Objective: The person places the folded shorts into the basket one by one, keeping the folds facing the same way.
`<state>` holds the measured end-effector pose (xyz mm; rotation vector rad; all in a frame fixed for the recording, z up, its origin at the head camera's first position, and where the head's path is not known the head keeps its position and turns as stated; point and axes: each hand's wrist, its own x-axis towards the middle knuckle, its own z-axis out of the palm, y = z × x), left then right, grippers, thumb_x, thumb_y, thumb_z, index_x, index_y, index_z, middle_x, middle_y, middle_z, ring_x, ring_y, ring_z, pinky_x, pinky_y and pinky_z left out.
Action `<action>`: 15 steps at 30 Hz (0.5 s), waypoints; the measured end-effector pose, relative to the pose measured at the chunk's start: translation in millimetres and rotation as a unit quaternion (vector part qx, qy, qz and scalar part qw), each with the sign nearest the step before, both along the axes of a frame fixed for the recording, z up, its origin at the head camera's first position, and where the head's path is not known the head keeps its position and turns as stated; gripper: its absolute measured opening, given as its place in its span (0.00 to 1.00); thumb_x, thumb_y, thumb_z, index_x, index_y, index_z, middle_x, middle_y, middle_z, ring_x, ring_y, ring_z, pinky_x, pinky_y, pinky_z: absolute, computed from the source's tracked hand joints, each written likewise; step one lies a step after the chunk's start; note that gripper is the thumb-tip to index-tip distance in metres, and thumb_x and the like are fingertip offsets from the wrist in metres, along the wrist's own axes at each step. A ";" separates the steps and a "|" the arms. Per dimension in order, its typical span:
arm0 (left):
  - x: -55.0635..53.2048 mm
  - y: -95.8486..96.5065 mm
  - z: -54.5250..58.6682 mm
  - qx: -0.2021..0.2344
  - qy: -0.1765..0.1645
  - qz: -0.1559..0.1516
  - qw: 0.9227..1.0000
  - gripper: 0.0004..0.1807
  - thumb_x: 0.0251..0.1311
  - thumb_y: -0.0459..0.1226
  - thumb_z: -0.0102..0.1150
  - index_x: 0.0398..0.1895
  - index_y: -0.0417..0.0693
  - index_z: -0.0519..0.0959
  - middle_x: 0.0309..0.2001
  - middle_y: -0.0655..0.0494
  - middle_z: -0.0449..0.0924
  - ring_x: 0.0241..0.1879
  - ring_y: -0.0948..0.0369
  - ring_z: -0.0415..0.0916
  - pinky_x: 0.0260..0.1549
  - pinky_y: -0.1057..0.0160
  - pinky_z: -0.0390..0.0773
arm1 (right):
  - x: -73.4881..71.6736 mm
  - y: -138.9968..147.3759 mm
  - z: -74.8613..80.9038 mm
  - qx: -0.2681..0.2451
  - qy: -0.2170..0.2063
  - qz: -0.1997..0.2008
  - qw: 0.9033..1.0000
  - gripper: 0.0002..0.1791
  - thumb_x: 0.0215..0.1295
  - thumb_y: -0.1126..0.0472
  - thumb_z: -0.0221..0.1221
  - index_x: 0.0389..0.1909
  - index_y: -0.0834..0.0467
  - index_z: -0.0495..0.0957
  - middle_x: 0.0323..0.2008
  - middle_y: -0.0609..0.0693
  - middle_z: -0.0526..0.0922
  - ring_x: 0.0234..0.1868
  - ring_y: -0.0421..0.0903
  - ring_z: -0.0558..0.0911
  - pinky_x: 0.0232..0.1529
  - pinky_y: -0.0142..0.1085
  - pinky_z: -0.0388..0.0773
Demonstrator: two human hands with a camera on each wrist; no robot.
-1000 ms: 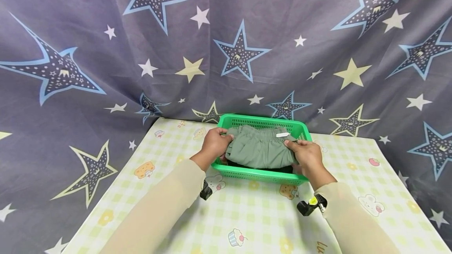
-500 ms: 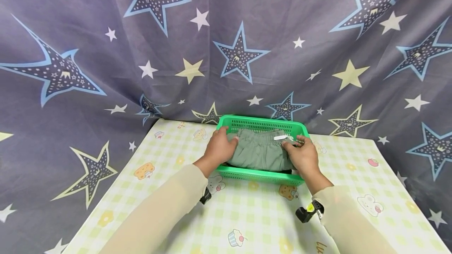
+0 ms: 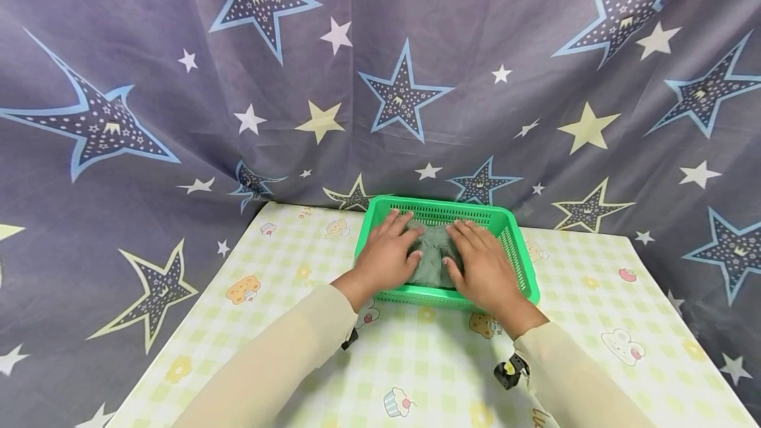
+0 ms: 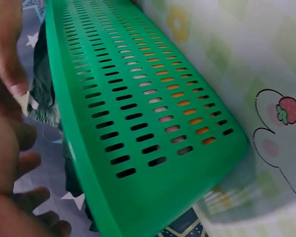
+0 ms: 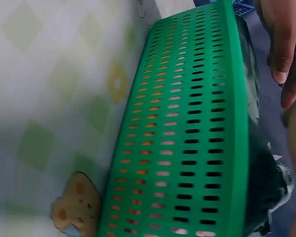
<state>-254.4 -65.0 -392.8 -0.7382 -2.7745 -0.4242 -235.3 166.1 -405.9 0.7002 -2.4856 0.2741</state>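
A pair of grey-green shorts (image 3: 432, 256) with a gathered elastic waistband lies folded inside a green plastic basket (image 3: 442, 205). My left hand (image 3: 386, 255) rests over the left half of the shorts, fingers spread and pointing to the far side. Over the right half lies my right hand (image 3: 484, 268), its fingers also extended. Between the two thumbs a strip of the fabric shows; the rest is covered by the hands. From the left wrist view, part of the shorts (image 4: 43, 101) rises above the basket's rim beside the fingers.
Through the slots of the basket's wall (image 5: 187, 128), orange, pale pink and dark layers show below the shorts. The basket stands on a table with a checked cartoon cloth (image 3: 440, 362). A star-patterned curtain (image 3: 285, 157) hangs right behind the table's far edge.
Both hands have let go of the shorts' sides and moved inward to lie on top of them. The shorts have settled lower in the basket, and their white tag is now hidden.
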 end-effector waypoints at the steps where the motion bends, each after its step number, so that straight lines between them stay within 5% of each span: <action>1: 0.6 0.0 -0.4 -0.012 -0.008 -0.003 1.000 0.26 0.76 0.49 0.54 0.73 0.58 0.71 0.79 0.50 0.55 0.80 0.47 0.42 0.72 0.41 0.53 | 0.7 0.5 -1.9 0.018 -0.022 -0.010 1.000 0.35 0.74 0.48 0.59 0.74 0.62 0.66 0.73 0.61 0.66 0.76 0.59 0.61 0.75 0.53 0.52; 8: -2.4 -4.4 -10.9 -0.049 -0.068 0.010 0.996 0.26 0.78 0.50 0.50 0.76 0.60 0.69 0.78 0.52 0.58 0.78 0.49 0.52 0.73 0.43 0.54 | -0.8 7.3 -10.0 0.033 -0.162 -0.058 0.985 0.38 0.80 0.44 0.49 0.80 0.62 0.53 0.80 0.61 0.50 0.80 0.59 0.47 0.76 0.55 0.43; 15: -7.0 -6.5 -18.5 -0.063 -0.091 0.011 0.994 0.26 0.78 0.51 0.48 0.75 0.62 0.69 0.77 0.52 0.61 0.76 0.51 0.55 0.71 0.41 0.57 | -6.2 11.3 -14.8 0.033 -0.222 -0.052 0.973 0.36 0.82 0.45 0.44 0.80 0.62 0.54 0.80 0.63 0.49 0.79 0.62 0.49 0.75 0.58 0.48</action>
